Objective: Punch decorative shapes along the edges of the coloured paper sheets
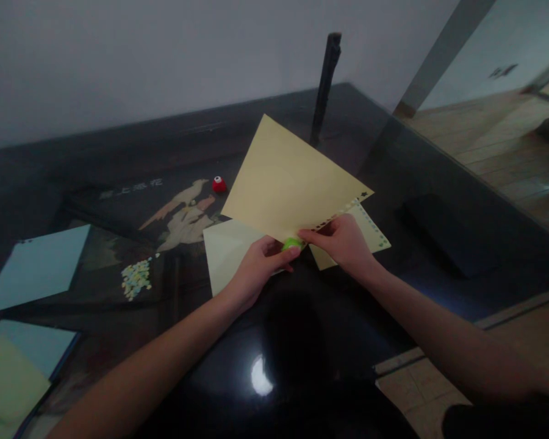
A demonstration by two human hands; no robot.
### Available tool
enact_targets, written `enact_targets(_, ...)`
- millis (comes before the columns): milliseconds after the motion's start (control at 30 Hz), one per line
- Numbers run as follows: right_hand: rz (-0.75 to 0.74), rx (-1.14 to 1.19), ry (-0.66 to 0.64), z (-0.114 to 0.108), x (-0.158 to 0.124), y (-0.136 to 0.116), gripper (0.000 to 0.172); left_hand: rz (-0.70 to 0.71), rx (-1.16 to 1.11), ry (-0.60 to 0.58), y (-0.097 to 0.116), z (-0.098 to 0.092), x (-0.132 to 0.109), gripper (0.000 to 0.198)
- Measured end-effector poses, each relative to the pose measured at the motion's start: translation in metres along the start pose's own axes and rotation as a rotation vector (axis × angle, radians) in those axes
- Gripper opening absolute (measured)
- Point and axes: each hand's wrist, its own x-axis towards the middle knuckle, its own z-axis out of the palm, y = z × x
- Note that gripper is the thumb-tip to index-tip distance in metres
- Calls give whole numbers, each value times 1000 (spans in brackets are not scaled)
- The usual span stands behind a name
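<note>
My left hand (268, 262) is closed around a small green craft punch (291, 244), thumb on its front. The punch sits at the near corner of a yellow sheet of paper (293, 171). My right hand (341, 241) pinches that sheet's lower edge, just right of the punch. A row of small punched holes runs along this edge, with a star-shaped one at the right corner. Beneath lie a pale sheet (229, 247) on the left and another yellow sheet (370, 228) with punched edges on the right.
A small red punch (218, 184) stands behind, left of the sheet. Paper cut-outs (136, 279) lie in a pile on the dark glossy table (348, 341). Blue sheets (39, 265) and a yellow one (11, 384) are at left. A black post (326, 88) rises at the back; a dark flat object (443, 231) lies right.
</note>
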Motion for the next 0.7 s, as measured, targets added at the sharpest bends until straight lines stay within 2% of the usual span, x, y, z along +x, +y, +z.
enact_targets(700,26,35,-11,1,-1,1,20,46,-26,12,-2,1,-2,30)
